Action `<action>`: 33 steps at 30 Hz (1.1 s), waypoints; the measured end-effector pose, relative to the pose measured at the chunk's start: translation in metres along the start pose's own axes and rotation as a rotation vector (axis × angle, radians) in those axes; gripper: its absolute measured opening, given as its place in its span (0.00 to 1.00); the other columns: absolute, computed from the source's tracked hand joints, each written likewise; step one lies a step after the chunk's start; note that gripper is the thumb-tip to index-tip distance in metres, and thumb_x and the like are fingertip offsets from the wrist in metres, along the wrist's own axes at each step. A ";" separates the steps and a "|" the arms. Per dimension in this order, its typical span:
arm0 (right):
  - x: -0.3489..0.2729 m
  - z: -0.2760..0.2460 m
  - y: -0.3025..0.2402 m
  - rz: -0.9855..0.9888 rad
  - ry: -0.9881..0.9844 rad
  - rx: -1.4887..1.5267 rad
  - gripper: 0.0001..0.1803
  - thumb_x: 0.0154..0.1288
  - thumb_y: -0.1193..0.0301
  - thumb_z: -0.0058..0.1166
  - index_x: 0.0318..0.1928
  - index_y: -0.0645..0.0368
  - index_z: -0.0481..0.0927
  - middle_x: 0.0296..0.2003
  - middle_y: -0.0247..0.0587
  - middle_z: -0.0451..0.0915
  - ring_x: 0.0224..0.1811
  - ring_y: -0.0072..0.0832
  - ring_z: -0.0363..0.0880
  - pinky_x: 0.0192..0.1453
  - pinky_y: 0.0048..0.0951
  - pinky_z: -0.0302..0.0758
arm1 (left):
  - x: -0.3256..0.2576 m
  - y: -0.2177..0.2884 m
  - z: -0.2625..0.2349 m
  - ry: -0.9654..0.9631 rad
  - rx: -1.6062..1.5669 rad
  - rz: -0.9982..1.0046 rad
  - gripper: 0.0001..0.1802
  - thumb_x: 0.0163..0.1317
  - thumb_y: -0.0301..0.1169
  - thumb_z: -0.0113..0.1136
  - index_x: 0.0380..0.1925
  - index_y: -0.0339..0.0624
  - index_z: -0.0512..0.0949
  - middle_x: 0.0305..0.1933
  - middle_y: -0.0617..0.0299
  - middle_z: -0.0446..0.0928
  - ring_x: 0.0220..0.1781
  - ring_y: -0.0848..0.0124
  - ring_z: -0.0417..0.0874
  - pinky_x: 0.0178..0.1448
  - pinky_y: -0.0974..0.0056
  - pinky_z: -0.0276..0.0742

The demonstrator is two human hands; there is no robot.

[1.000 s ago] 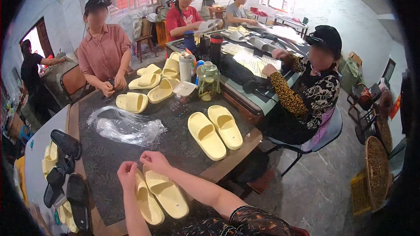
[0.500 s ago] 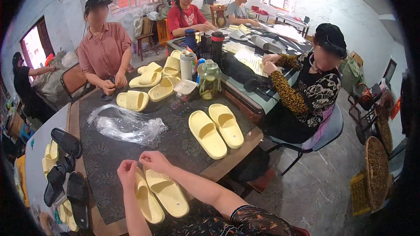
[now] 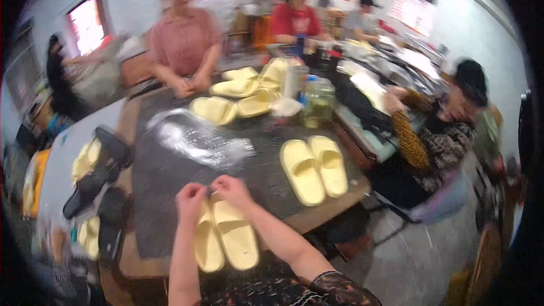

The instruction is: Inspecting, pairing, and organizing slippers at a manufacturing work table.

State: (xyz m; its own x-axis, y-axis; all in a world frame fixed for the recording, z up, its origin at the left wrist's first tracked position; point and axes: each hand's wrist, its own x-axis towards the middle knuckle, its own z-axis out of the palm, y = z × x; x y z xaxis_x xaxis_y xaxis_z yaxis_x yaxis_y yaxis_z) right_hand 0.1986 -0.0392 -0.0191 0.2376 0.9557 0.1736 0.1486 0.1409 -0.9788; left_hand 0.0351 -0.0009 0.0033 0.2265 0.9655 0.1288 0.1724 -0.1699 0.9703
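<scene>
My left hand [image 3: 191, 198] and my right hand [image 3: 231, 191] are close together, fingertips pinched over the toe ends of a yellow slipper pair. Whatever lies between the fingertips is small, dark and blurred. Below my hands, the left slipper [image 3: 209, 249] and right slipper [image 3: 239, 245] lie side by side on the dark table mat [image 3: 161, 209], toes away from me. A second yellow slipper pair [image 3: 302, 175] sits to the right. Beyond my hands spreads a loose bundle of clear plastic strands [image 3: 195, 144].
Several yellow slippers [image 3: 212, 111] are heaped at the table's far side, beside a lidded tub [image 3: 286, 107] and a greenish jar [image 3: 319, 105]. Black slippers [image 3: 112, 221] line the left side. One co-worker [image 3: 184, 39] stands opposite; another [image 3: 447, 124] sits at right.
The view has swung and blurred, so the whole scene sits farther right and my hands appear slightly higher. Both hands keep their pinch above the near slippers.
</scene>
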 end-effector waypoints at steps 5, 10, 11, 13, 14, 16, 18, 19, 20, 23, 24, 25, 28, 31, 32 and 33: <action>-0.001 -0.004 -0.005 0.034 -0.096 0.001 0.09 0.64 0.69 0.59 0.40 0.60 0.84 0.36 0.38 0.85 0.37 0.23 0.81 0.43 0.27 0.76 | -0.009 0.006 -0.002 0.060 0.028 0.065 0.07 0.58 0.29 0.65 0.34 0.37 0.83 0.33 0.63 0.82 0.36 0.78 0.79 0.41 0.69 0.76; -0.001 0.005 -0.008 -0.062 -0.097 -0.058 0.04 0.65 0.75 0.57 0.36 0.65 0.80 0.30 0.30 0.79 0.34 0.17 0.75 0.41 0.22 0.73 | -0.010 0.001 -0.010 0.004 -0.059 0.037 0.08 0.58 0.31 0.65 0.34 0.38 0.82 0.31 0.63 0.81 0.34 0.77 0.78 0.39 0.68 0.75; 0.001 0.002 -0.005 -0.051 -0.077 -0.093 0.05 0.65 0.74 0.57 0.36 0.65 0.79 0.29 0.29 0.77 0.32 0.15 0.72 0.38 0.20 0.71 | -0.007 0.000 -0.009 -0.003 -0.048 0.101 0.09 0.58 0.32 0.65 0.34 0.38 0.81 0.27 0.64 0.80 0.31 0.76 0.77 0.38 0.67 0.75; 0.003 0.003 0.000 -0.098 -0.073 -0.108 0.06 0.65 0.73 0.58 0.35 0.65 0.79 0.27 0.28 0.76 0.29 0.15 0.69 0.35 0.21 0.69 | -0.007 -0.003 -0.011 0.011 0.011 0.094 0.10 0.58 0.33 0.65 0.34 0.37 0.81 0.26 0.64 0.80 0.29 0.75 0.78 0.37 0.67 0.75; 0.004 0.003 0.003 -0.103 -0.080 -0.113 0.07 0.65 0.73 0.58 0.35 0.65 0.79 0.27 0.28 0.76 0.29 0.15 0.68 0.34 0.21 0.68 | -0.007 -0.004 -0.012 0.009 0.016 0.106 0.10 0.58 0.33 0.65 0.34 0.37 0.81 0.26 0.63 0.80 0.30 0.75 0.78 0.37 0.67 0.75; 0.005 0.001 0.008 -0.105 -0.075 -0.119 0.07 0.65 0.72 0.58 0.35 0.65 0.79 0.27 0.28 0.75 0.28 0.15 0.67 0.33 0.21 0.67 | -0.006 -0.004 -0.011 0.002 0.021 0.102 0.10 0.58 0.33 0.65 0.34 0.38 0.81 0.27 0.63 0.81 0.30 0.75 0.79 0.37 0.67 0.75; 0.006 0.000 0.009 -0.087 -0.056 -0.109 0.07 0.65 0.72 0.59 0.35 0.65 0.79 0.26 0.28 0.75 0.28 0.15 0.67 0.33 0.21 0.67 | -0.006 -0.003 -0.009 0.007 -0.011 0.107 0.10 0.58 0.34 0.65 0.34 0.39 0.81 0.27 0.63 0.81 0.30 0.75 0.79 0.37 0.66 0.75; 0.006 -0.001 0.008 -0.063 -0.035 -0.092 0.08 0.65 0.72 0.59 0.35 0.65 0.79 0.26 0.28 0.75 0.28 0.15 0.67 0.33 0.21 0.67 | -0.006 -0.001 -0.009 -0.009 -0.044 0.082 0.10 0.58 0.34 0.65 0.34 0.39 0.81 0.27 0.63 0.81 0.31 0.75 0.80 0.37 0.66 0.75; 0.005 -0.001 0.006 -0.090 -0.024 -0.104 0.07 0.65 0.72 0.59 0.35 0.65 0.80 0.27 0.29 0.76 0.29 0.15 0.68 0.34 0.20 0.68 | -0.007 0.001 -0.008 -0.013 -0.029 0.070 0.09 0.59 0.34 0.65 0.34 0.39 0.81 0.28 0.63 0.82 0.32 0.75 0.80 0.38 0.66 0.76; 0.002 0.000 0.001 -0.072 -0.058 -0.089 0.06 0.64 0.73 0.58 0.36 0.64 0.82 0.28 0.31 0.80 0.33 0.16 0.74 0.38 0.21 0.73 | -0.011 0.007 -0.006 0.007 0.004 0.041 0.09 0.58 0.33 0.65 0.33 0.39 0.82 0.30 0.63 0.82 0.33 0.75 0.79 0.40 0.66 0.76; 0.001 0.000 0.000 -0.010 -0.019 -0.120 0.07 0.63 0.74 0.58 0.39 0.64 0.83 0.31 0.34 0.82 0.35 0.19 0.77 0.40 0.25 0.75 | -0.010 0.008 -0.007 -0.002 0.022 0.042 0.08 0.57 0.32 0.65 0.34 0.40 0.83 0.32 0.63 0.82 0.35 0.75 0.79 0.41 0.66 0.76; -0.001 -0.004 0.000 -0.026 -0.071 -0.209 0.08 0.63 0.74 0.58 0.41 0.64 0.83 0.34 0.35 0.84 0.37 0.20 0.79 0.42 0.26 0.76 | -0.012 0.009 -0.006 0.009 -0.138 -0.061 0.08 0.57 0.32 0.66 0.34 0.40 0.84 0.31 0.63 0.82 0.35 0.75 0.79 0.41 0.67 0.76; 0.001 0.005 0.007 0.116 -0.072 -0.063 0.10 0.64 0.70 0.59 0.44 0.60 0.83 0.36 0.37 0.84 0.38 0.20 0.80 0.43 0.27 0.77 | -0.009 0.009 -0.006 0.009 -0.001 -0.043 0.05 0.57 0.27 0.65 0.31 0.37 0.83 0.29 0.67 0.80 0.32 0.79 0.77 0.38 0.70 0.75; -0.002 0.002 0.009 -0.082 -0.011 -0.124 0.11 0.63 0.66 0.59 0.40 0.60 0.82 0.30 0.40 0.84 0.30 0.27 0.81 0.36 0.30 0.75 | -0.004 0.004 -0.004 -0.014 -0.050 0.001 0.04 0.57 0.25 0.65 0.31 0.37 0.81 0.29 0.67 0.79 0.31 0.79 0.76 0.37 0.71 0.73; 0.000 0.002 0.007 -0.099 0.019 -0.133 0.11 0.64 0.64 0.59 0.39 0.59 0.82 0.28 0.39 0.83 0.28 0.26 0.80 0.34 0.30 0.74 | -0.001 0.002 -0.004 -0.009 -0.075 0.041 0.03 0.56 0.24 0.65 0.30 0.37 0.80 0.28 0.67 0.79 0.31 0.80 0.77 0.37 0.71 0.73; -0.001 0.001 0.004 -0.032 -0.006 -0.203 0.11 0.64 0.64 0.61 0.40 0.58 0.82 0.25 0.33 0.81 0.27 0.19 0.76 0.36 0.26 0.75 | -0.002 -0.001 -0.004 0.007 -0.056 0.040 0.03 0.56 0.23 0.65 0.30 0.36 0.80 0.27 0.68 0.78 0.31 0.81 0.76 0.37 0.72 0.73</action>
State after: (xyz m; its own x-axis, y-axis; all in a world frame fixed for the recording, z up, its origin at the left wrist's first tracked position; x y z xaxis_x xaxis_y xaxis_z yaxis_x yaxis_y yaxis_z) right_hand 0.1979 -0.0390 -0.0235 0.2242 0.9530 0.2036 0.3466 0.1172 -0.9307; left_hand 0.0305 -0.0014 0.0026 0.2253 0.9595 0.1691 0.1095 -0.1974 0.9742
